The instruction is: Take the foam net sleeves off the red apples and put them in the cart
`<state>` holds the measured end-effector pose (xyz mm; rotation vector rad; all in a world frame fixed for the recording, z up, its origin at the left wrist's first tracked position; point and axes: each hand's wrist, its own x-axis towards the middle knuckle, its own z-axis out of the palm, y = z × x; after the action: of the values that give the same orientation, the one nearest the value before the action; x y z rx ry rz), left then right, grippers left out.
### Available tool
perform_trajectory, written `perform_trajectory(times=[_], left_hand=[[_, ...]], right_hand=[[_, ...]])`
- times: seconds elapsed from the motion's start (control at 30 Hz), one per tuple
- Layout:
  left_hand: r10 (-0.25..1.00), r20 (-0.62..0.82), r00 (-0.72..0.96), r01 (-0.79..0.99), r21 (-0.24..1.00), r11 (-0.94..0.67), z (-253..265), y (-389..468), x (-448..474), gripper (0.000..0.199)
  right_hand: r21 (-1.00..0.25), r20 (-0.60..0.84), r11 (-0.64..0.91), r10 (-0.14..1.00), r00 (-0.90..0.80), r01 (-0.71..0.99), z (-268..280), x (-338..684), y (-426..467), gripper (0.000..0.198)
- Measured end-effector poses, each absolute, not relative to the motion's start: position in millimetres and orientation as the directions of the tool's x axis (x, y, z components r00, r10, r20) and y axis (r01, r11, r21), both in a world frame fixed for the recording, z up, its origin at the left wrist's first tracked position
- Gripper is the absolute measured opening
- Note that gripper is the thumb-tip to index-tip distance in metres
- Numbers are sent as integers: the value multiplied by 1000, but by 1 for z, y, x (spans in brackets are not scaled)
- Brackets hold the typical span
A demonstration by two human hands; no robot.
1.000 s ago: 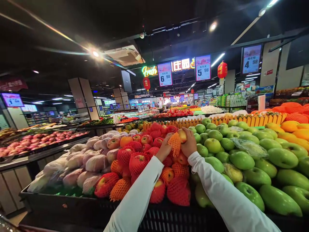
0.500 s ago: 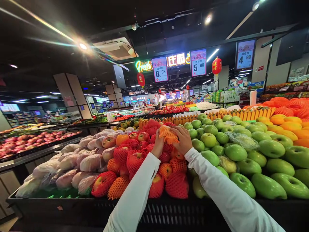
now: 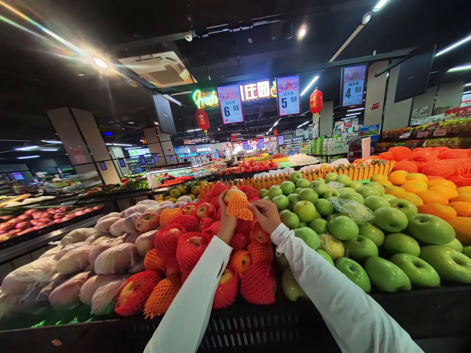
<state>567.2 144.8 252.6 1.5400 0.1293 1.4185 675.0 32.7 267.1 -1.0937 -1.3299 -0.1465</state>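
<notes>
My left hand (image 3: pixel 225 221) is closed round an apple (image 3: pixel 231 194) above the middle of the fruit display. An orange foam net (image 3: pixel 239 208) covers part of this apple, whose pale top shows bare. At the net's right edge, my right hand (image 3: pixel 268 215) pinches the foam between thumb and fingers. Beneath both hands lie red apples (image 3: pixel 193 247) in red and orange foam nets. Green apples (image 3: pixel 344 226) are heaped just right of my right hand.
Plastic-wrapped fruit (image 3: pixel 114 257) fills the left of the display. Oranges (image 3: pixel 437 212) lie at the far right, behind the green apples. A low yellow picket fence (image 3: pixel 327 174) borders the back. The black display edge (image 3: pixel 253 328) runs along the front.
The view has turned slightly right, so the scene sits further left. My right hand has drawn away from the apple while pinching the net, and the apple's top is now exposed.
</notes>
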Motion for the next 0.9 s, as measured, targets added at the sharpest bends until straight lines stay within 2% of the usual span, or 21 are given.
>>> perform_trajectory(times=[0.13, 0.27, 0.37, 0.43, 0.57, 0.63, 0.77, 0.9], left_hand=[[686, 627, 368, -530, 748, -399, 248, 150, 570, 73], [683, 623, 382, -514, 757, -403, 246, 149, 570, 73], [684, 626, 374, -486, 761, -430, 247, 150, 569, 73], [689, 619, 378, -499, 763, -411, 246, 152, 570, 73], [717, 554, 423, -565, 780, -270, 244, 157, 573, 76], [727, 505, 465, -573, 798, -188, 244, 156, 574, 78], [724, 451, 522, -636, 771, -22, 246, 148, 573, 75], [695, 471, 544, -685, 727, 43, 245, 145, 574, 61]], right_hand=[[-679, 732, 621, 537, 419, 391, 272, 681, 35, 60], [-764, 645, 572, 683, 343, 298, 274, 681, 34, 55], [-766, 642, 564, 704, 304, 310, 274, 679, 34, 50], [-762, 647, 592, 694, 315, 261, 274, 679, 34, 49], [-759, 593, 651, 685, 425, 10, 277, 682, 35, 55], [-771, 535, 631, 713, 453, -83, 277, 684, 36, 60], [-820, 492, 570, 743, 454, -44, 276, 686, 38, 67], [-822, 526, 567, 727, 442, 46, 275, 685, 39, 66]])
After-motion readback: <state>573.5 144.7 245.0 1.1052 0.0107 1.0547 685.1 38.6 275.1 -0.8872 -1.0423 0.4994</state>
